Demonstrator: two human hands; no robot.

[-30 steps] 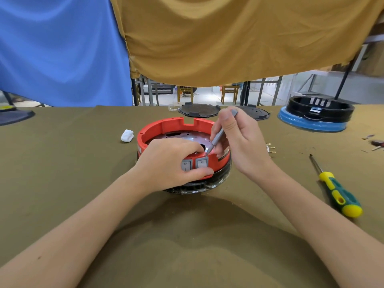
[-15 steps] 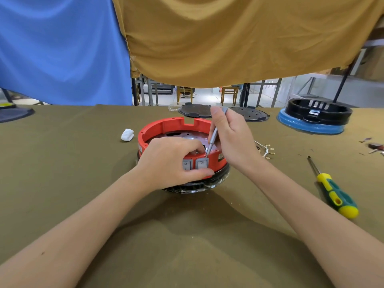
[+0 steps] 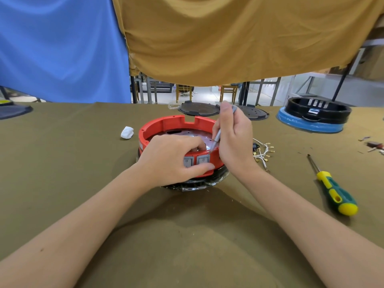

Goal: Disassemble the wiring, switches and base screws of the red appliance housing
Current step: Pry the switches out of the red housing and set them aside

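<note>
A red appliance housing [image 3: 164,126] sits upside down at the middle of the olive-covered table [image 3: 62,163], on a black base ring whose near edge shows below it. The left hand [image 3: 172,159] grips the near wall, fingers curled over the rim and thumb pressed beneath two grey rocker switches [image 3: 196,161] that remain seated side by side in the wall. The right hand [image 3: 234,140] pinches a slim grey tool [image 3: 217,138], held steeply, its tip down inside the housing just behind the right-hand switch (whether it is touching a clip or a screw cannot be told).

By the look of it, the wiring is out: one bundle of white leads with brass terminals [image 3: 262,151] lies loose on the cloth just right of the housing. The two switches are not yet freed, and the base screws cannot be judged from here, so the job appears roughly midway.

Farther out, one green-and-yellow screwdriver [image 3: 334,191] lies unused at near right. One small white wad [image 3: 127,132] rests left of the housing. Two dark round covers [image 3: 198,109] lie at the far edge, one black-and-blue appliance body [image 3: 313,115] stands at far right, and a few small bits [image 3: 374,145] are scattered by the right border.
</note>
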